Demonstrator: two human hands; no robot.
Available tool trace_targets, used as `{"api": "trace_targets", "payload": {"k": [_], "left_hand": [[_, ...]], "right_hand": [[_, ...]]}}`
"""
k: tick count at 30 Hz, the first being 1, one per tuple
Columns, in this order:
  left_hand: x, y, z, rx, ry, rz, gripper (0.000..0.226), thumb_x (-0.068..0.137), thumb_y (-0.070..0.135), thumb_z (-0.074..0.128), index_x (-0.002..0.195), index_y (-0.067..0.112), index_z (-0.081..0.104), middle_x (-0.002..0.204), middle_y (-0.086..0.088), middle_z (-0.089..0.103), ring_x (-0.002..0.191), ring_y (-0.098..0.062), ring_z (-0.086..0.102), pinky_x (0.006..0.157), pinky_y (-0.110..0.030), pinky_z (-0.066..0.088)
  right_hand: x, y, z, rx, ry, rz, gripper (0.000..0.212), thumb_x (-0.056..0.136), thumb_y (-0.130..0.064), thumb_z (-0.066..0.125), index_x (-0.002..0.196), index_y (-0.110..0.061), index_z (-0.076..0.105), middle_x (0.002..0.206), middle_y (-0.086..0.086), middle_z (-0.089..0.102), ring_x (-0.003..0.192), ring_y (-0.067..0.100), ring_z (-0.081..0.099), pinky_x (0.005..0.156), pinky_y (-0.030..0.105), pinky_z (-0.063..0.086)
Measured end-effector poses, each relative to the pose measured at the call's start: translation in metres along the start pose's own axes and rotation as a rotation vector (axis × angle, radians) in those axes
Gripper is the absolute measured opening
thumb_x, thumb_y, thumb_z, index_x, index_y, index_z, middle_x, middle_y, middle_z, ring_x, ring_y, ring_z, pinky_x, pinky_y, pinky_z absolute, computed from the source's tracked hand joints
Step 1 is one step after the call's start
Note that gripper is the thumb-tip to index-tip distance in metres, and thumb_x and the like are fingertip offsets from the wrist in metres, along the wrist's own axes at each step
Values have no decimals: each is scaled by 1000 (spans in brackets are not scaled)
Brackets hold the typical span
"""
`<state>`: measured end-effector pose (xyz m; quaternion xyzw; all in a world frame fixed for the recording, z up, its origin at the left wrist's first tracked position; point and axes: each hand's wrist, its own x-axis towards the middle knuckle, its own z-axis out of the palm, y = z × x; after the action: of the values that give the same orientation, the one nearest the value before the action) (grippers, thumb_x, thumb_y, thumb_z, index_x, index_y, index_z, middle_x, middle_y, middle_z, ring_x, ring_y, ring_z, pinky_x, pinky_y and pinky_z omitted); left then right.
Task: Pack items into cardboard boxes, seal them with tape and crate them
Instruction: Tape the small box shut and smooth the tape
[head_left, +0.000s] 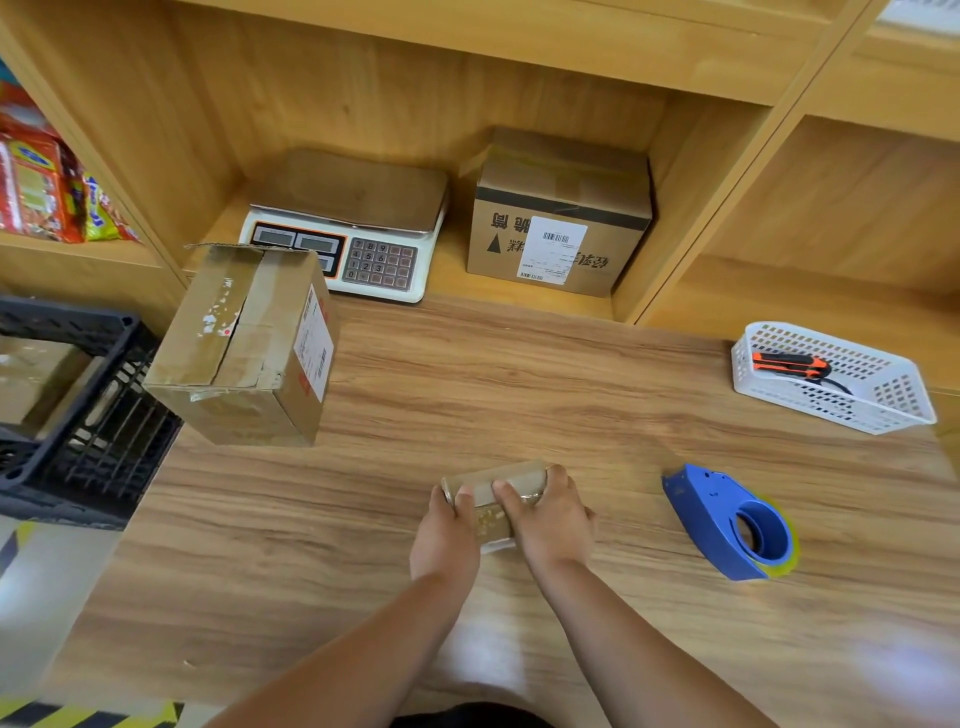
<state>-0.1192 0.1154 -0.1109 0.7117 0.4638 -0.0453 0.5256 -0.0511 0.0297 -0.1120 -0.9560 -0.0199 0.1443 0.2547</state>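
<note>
A small cardboard box lies at the near middle of a wood-grain tabletop, clasped from both sides in a two-handed grip. The left hand curls round its left end, thumb laid over the top. The right hand closes on the right end, with its fingers wrapped over the far edge; neither hand is spread. Glossy tape shows on the box's near face between the hands.

To the right a blue tape dispenser lies on its side, well apart from the hands. Beyond it, at the far right edge, a white plastic basket holds an orange-and-black utility knife.

A larger cardboard box with a gaping top seam and a white label sits at the tabletop's left edge, beside a black plastic crate that holds another carton.

In the wooden shelf niche behind stand a weighing scale and a labelled carton. Bright snack packets fill the shelf at far left.
</note>
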Motion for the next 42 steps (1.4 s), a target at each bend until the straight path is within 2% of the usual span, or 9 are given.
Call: {"api": "trace_targets", "payload": {"k": [7,11,20,26,31,35,37,40,42], "left_hand": [[-2,3,0,48,-10,10,57,102,41,19,151,13,16,148,-9,39,135,-29,37,104,-35,32],[-3,3,1,33,-9,11,57,102,42,18,152,14,15,148,-9,39,135,-29,37,104,-35,32],[1,-2,1,54,-21,29,57,102,41,17,151,13,16,149,-9,39,135,-29,37,106,-36,30],[1,-2,1,10,-33,35,57,102,41,19,151,13,17,149,-10,38,136,-29,36,107,-36,30],[3,-6,-1,-5,-19,30,56,102,40,20,150,13,23,145,-11,44,133,-32,40,107,-39,33],[0,-5,-5,-48,-10,51,50,103,36,21,143,10,34,135,-12,51,125,-32,46,96,-34,36],[-4,-3,-9,-96,-8,43,46,103,34,22,137,7,39,128,-15,54,117,-32,50,86,-30,36],[-3,-3,-11,-207,1,19,40,103,30,29,129,2,43,122,-17,55,103,-27,51,80,-27,34],[0,-1,-13,-270,-13,-4,41,101,24,37,136,4,38,128,-15,54,107,-27,51,81,-25,35]], "right_hand": [[6,11,-8,145,-18,84,34,93,-50,46,71,-24,45,59,-7,51,86,27,56,72,31,24],[9,14,-11,190,-2,96,37,99,-43,38,69,-24,49,61,-5,52,75,24,53,81,34,39],[1,17,-8,185,11,70,35,94,-45,47,79,-22,67,69,-1,65,71,20,60,61,31,43],[2,14,-10,152,4,64,39,97,-44,41,83,-21,69,74,0,67,77,22,61,68,32,47],[-8,17,-11,202,12,28,39,98,-41,41,127,-22,60,107,3,69,102,23,61,80,31,45],[-16,13,-11,197,21,49,33,98,-37,43,82,-21,68,74,1,64,79,24,59,71,35,49],[-17,7,-13,152,36,40,36,98,-39,41,77,-22,65,70,-4,59,90,26,60,69,33,46],[-15,-5,-18,79,74,-51,34,100,-37,39,113,-24,68,94,-6,69,130,20,45,89,30,41],[-13,-11,-24,61,152,-175,34,100,-34,42,127,-24,62,114,-2,69,133,17,41,110,29,30]]}}
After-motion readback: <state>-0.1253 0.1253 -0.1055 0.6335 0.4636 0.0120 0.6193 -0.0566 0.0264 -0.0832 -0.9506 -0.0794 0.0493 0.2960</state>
